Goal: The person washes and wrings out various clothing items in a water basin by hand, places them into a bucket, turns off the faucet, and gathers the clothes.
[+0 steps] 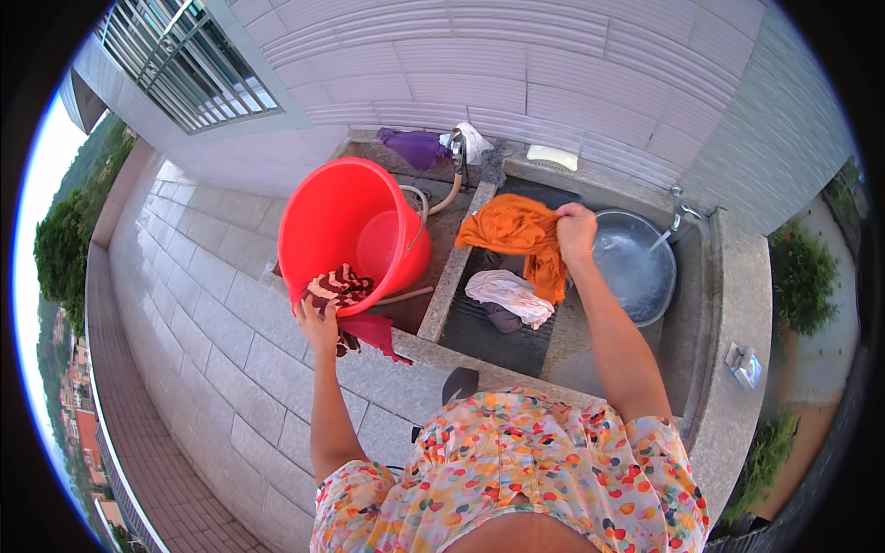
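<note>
My left hand (319, 325) grips a dark red and cream patterned cloth (340, 287) at the near rim of a red plastic bucket (325, 207); the cloth hangs over that rim. A magenta cloth (373, 335) hangs just below. My right hand (576, 231) is closed on an orange cloth (515, 225), held above the ribbed dark washing slab (470, 332). On the slab lie a whitish cloth (508, 294) and a dark grey cloth (503, 318). Right of my right hand, a metal basin (632, 269) holds water, with a stream falling into it from a tap (677, 207).
Behind the bucket are a second tap (456, 142) with a hose (449, 197), a purple cloth (415, 146) and a white cloth (473, 142). A soap bar (552, 157) lies on the back ledge. The concrete sink's right edge (740, 297) carries a small opened packet (744, 365).
</note>
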The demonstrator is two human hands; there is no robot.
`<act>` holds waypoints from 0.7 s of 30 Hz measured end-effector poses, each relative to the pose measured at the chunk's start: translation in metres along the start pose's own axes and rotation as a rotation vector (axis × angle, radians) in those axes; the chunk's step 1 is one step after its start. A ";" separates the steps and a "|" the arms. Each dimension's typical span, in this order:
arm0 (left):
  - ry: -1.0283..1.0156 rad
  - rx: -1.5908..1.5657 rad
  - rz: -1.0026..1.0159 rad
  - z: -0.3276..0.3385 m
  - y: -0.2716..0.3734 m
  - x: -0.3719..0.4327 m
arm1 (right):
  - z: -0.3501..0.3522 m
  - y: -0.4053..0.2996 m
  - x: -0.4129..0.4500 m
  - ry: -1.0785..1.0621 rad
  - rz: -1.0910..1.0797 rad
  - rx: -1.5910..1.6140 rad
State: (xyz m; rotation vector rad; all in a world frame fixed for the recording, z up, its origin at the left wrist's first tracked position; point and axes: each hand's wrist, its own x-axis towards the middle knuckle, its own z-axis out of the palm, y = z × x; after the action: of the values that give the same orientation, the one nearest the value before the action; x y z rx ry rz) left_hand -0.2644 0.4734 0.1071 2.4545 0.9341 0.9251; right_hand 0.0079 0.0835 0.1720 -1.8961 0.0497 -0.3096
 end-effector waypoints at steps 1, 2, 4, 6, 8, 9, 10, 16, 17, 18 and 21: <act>-0.010 -0.006 0.000 0.000 0.000 0.000 | -0.006 0.004 0.006 0.040 0.042 0.137; 0.007 0.048 0.035 0.002 0.002 -0.001 | -0.016 0.007 0.013 0.048 0.096 0.235; 0.018 0.034 0.041 0.003 -0.002 -0.003 | -0.036 0.005 0.021 0.059 0.147 0.335; -0.029 0.055 0.033 0.002 0.002 -0.001 | -0.062 0.007 0.026 0.101 0.165 0.560; -0.006 0.167 -0.035 -0.005 0.009 -0.005 | -0.089 0.002 0.032 0.128 0.153 0.548; -0.016 0.142 -0.093 -0.012 0.015 -0.005 | -0.101 0.004 0.036 0.143 0.140 0.542; 0.029 0.162 -0.115 -0.014 0.025 -0.006 | -0.115 0.012 0.044 0.159 0.150 0.544; 0.121 -0.024 -0.029 -0.026 0.084 -0.002 | -0.158 0.069 0.063 0.388 0.151 0.307; 0.114 -0.033 -0.022 -0.022 0.099 -0.001 | -0.161 0.081 0.062 0.449 0.139 0.109; 0.125 -0.086 0.060 -0.022 0.111 0.000 | -0.163 0.092 0.061 0.467 0.181 0.030; 0.106 -0.229 0.125 -0.020 0.161 -0.002 | -0.158 0.111 0.044 0.429 0.246 -0.139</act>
State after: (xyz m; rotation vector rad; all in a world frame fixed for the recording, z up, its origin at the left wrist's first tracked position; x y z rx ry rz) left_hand -0.2057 0.3583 0.2046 2.3072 0.6717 1.1470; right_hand 0.0255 -0.1078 0.1255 -1.9050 0.6005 -0.5493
